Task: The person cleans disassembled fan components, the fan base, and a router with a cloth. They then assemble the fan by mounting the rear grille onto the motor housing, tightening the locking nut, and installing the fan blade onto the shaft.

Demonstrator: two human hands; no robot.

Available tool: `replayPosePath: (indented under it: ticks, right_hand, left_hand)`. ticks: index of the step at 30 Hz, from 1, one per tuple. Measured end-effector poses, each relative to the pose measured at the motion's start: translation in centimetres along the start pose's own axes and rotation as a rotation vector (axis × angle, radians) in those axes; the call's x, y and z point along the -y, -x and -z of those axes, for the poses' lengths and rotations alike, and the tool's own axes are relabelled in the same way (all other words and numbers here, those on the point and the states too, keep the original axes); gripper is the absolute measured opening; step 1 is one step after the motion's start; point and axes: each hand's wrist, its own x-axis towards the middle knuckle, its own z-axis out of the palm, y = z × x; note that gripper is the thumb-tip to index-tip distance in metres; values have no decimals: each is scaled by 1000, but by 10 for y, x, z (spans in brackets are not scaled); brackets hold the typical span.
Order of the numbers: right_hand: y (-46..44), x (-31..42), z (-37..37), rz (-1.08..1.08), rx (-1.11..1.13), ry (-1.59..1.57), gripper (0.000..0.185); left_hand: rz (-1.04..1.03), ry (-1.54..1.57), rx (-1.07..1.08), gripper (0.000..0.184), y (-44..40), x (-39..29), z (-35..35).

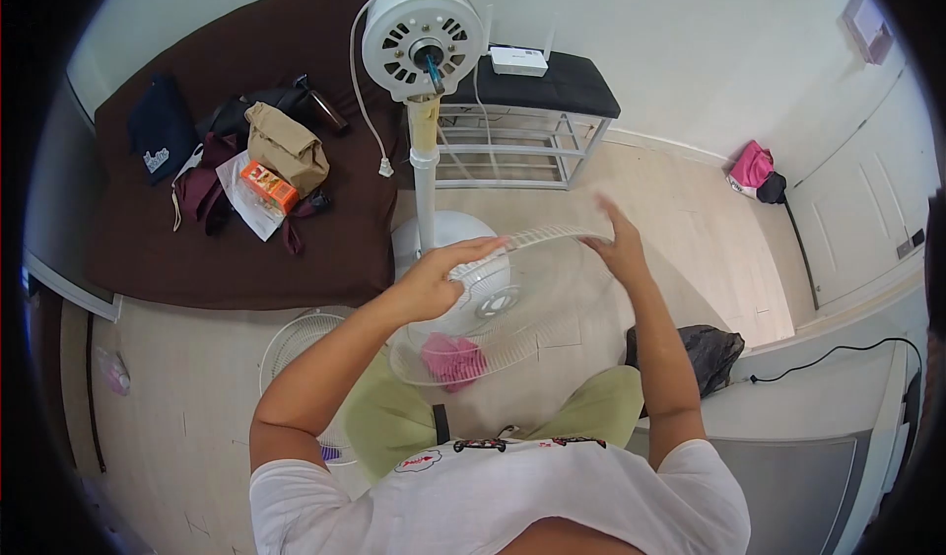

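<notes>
A round white wire fan grille [552,333] is held tilted in front of my body. My left hand [439,279] is closed on its upper left rim. At the upper right rim, my right hand [621,247] has its thumb against the edge, while its fingers are raised, spread and slightly blurred. Beyond the grille stands a white pedestal fan with a bare motor housing [424,42], its metal shaft exposed, and a round base [443,230] on the floor. Through the wires shows a pink cloth [453,360].
A second fan grille [286,343] lies on the floor, partly behind my left arm. A brown-covered bed [246,269] holds bags and an orange box [269,187]. A router [518,60] sits on a black-topped rack [581,87]. A black plastic bag [711,353] lies right of my knee.
</notes>
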Motion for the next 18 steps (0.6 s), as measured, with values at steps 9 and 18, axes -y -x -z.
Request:
replayPosePath:
  ticks: [9, 18]
  right_hand:
    - [-72, 76, 92, -189, -159, -527, 27]
    - [-150, 131, 97, -119, -247, -756, 28]
  left_hand:
    - [-379, -418, -446, 61, 54, -146, 101]
    - [-337, -75, -875, 45, 96, -82, 162]
